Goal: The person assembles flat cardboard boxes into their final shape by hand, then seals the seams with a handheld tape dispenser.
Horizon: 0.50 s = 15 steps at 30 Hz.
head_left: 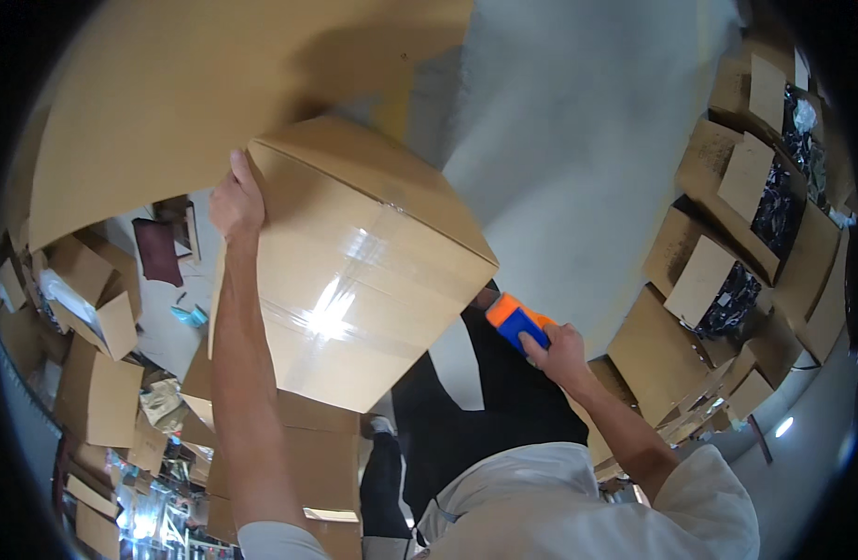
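Observation:
A large cardboard box is tilted in front of me, with shiny clear tape crossing the face toward me. At its upper left edge, my left hand grips the box, thumb pointing up and fingers partly hidden behind the side. My right hand is closed around an orange-and-blue tape dispenser, held by my leg just off the box's lower right corner. The dispenser's far end lies close to that corner; whether they touch I cannot tell.
A broad brown cardboard surface spans the upper left. Along the right stand several open cartons with black plastic-wrapped contents. More open boxes crowd the left, near a dark red piece and a light-blue item on the grey floor.

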Each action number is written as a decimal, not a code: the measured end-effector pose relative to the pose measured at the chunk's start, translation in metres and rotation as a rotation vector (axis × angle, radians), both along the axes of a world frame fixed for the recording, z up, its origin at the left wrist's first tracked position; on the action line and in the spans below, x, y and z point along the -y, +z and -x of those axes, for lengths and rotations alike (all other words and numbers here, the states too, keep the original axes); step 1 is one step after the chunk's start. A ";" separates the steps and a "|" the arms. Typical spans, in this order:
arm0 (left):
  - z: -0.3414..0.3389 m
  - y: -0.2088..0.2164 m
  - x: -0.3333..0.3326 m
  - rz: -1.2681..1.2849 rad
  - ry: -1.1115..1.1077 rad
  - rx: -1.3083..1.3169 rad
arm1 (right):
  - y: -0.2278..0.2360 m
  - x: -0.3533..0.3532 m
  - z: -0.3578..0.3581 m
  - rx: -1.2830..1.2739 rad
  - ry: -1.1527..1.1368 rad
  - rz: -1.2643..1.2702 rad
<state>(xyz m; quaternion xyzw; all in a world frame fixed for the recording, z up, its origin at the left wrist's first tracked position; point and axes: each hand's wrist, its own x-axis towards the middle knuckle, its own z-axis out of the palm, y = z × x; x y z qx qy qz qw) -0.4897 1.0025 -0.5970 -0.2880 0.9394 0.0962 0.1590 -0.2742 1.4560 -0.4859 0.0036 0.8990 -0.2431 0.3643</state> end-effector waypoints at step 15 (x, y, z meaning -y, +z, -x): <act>-0.285 0.076 -0.094 -1.567 0.397 0.114 | 0.061 0.121 -0.050 0.199 -0.414 -0.077</act>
